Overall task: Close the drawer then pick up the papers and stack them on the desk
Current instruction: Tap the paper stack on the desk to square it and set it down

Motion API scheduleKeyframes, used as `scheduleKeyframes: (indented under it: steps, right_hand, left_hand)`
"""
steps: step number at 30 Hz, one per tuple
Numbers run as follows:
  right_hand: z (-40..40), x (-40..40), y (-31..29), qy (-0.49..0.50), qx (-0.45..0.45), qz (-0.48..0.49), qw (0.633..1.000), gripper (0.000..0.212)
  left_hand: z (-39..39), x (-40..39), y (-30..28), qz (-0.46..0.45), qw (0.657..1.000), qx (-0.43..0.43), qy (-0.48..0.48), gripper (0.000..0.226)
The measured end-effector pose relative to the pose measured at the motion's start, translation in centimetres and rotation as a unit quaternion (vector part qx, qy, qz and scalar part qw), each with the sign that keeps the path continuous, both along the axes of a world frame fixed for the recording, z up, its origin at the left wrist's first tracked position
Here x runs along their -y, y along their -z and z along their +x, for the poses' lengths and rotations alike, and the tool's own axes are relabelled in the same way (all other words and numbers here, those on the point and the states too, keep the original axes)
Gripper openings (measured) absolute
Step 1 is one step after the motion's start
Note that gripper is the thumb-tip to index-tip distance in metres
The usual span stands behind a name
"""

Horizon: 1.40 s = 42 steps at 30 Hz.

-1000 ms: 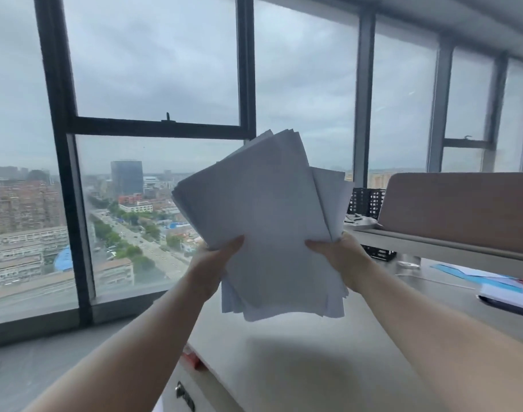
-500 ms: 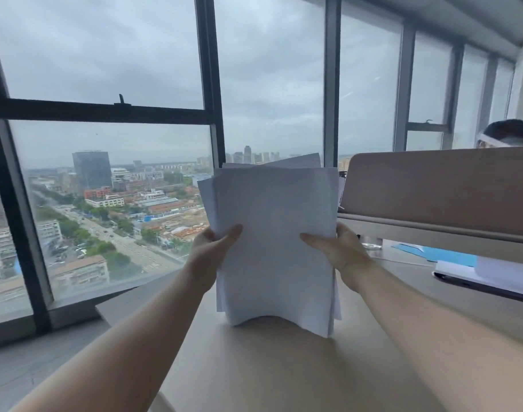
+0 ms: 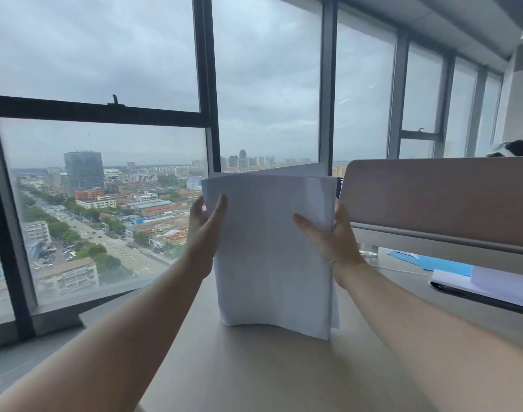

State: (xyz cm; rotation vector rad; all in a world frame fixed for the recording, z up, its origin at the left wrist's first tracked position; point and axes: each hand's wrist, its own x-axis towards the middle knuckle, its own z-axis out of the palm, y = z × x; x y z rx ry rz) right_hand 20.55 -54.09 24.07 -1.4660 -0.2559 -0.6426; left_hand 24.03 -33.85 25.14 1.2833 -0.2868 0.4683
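A sheaf of white papers stands upright on its bottom edge on the pale wooden desk. The sheets are nearly squared, with one sheet sticking up at the top right. My left hand grips the left edge, thumb on the front. My right hand grips the right edge, thumb across the front. The bottom edge bows slightly where it meets the desk. The drawer is out of view.
A beige desk partition rises to the right. Below it lie a blue folder and a dark tablet with white sheets on top. Large windows stand behind the desk. A person's head shows above the partition at far right.
The papers went from a fanned, raised bundle to an upright, nearly aligned sheaf resting on the desk. Both hands slid up to the side edges. The view has turned right.
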Motion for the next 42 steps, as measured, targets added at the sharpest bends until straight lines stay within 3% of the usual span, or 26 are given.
scheduleKeyframes:
  steps: [2,4,9,13,16,19,20,22,23,26,28,35,38,42]
  right_hand:
    - [0.2,-0.2,-0.5,0.027,0.017,-0.004,0.999,0.047]
    - [0.2,-0.5,-1.4,0.048,0.034,-0.015,0.998,0.050]
    - [0.2,-1.2,-3.7,0.075,0.074,-0.077,0.991,0.083]
    - [0.3,-0.8,-3.5,0.103,0.087,-0.092,0.987,0.088]
    - [0.7,-0.2,-1.5,0.099,0.032,-0.043,0.994,0.091]
    - [0.7,0.1,1.8,0.091,-0.065,0.003,0.994,0.078]
    - [0.6,0.2,3.1,0.076,-0.085,0.015,0.993,0.074]
    - [0.5,0.0,5.4,0.050,-0.118,0.044,0.991,0.070]
    - [0.6,-0.1,6.5,0.041,-0.130,0.055,0.989,0.064]
    - [1.2,-0.4,8.3,0.046,-0.159,0.071,0.984,0.029]
    - [1.6,-0.5,8.8,0.054,-0.174,0.065,0.981,0.027]
    - [2.9,0.3,9.4,0.081,-0.232,0.014,0.969,0.023]
    - [3.5,0.7,9.6,0.086,-0.253,0.004,0.964,0.019]
    - [4.8,0.8,11.2,0.108,-0.293,0.035,0.950,0.024]
  left_hand:
    - [0.6,-0.1,-0.6,0.008,1.000,0.015,0.003,0.028]
    - [0.9,0.3,-1.1,0.028,0.999,0.025,0.020,0.030]
    - [0.7,1.7,-2.9,0.027,0.998,0.047,0.014,0.024]
    - [0.5,1.5,-2.2,0.041,0.999,0.027,-0.001,0.044]
    - [0.7,0.7,0.0,0.046,0.999,-0.025,0.000,0.061]
    - [1.0,0.1,2.8,0.058,0.997,-0.055,0.022,0.035]
    - [0.9,0.1,3.8,0.064,0.994,-0.078,0.029,0.040]
    - [1.3,0.3,6.3,0.055,0.989,-0.128,0.049,0.076]
    - [1.5,0.5,7.3,0.051,0.988,-0.136,0.060,0.084]
    - [1.3,1.3,8.8,0.046,0.989,-0.124,0.073,0.037]
    - [1.4,1.8,9.3,0.053,0.987,-0.124,0.087,0.024]
    - [3.2,2.5,10.7,0.160,0.973,-0.164,-0.006,0.020]
    - [4.9,2.3,10.4,0.226,0.964,-0.132,-0.053,0.023]
    - [7.3,1.9,10.6,0.347,0.918,-0.161,-0.110,0.041]
